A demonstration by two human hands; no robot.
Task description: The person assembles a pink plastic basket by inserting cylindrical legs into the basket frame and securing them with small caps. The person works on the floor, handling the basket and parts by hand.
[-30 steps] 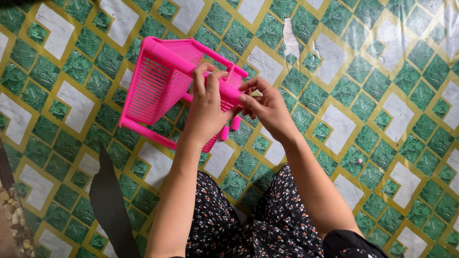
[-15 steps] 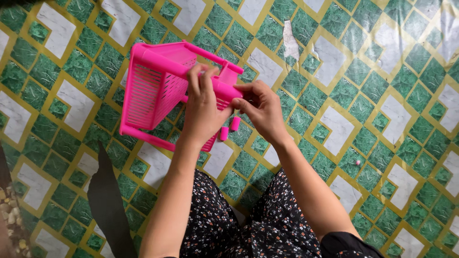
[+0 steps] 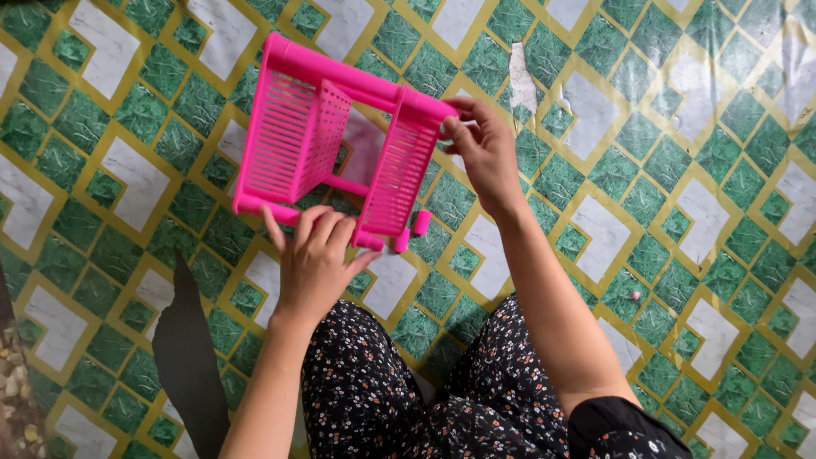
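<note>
head view: my left hand (image 3: 313, 259) grips the lower rail of the pink plastic rack (image 3: 327, 140), tipped up over the green patterned floor (image 3: 680, 170); my right hand (image 3: 484, 153) pinches its top corner post. fitting step, seemingly; next needs a steady hold.

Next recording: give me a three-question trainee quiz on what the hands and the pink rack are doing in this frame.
1. True or false: both hands touch the pink rack.
2. Which hand is at the rack's far top bar? A left hand B right hand
3. What small loose pieces lie on the floor beside the rack's near corner?

Key: 1 true. 2 B. 3 Two short pink caps.
</note>
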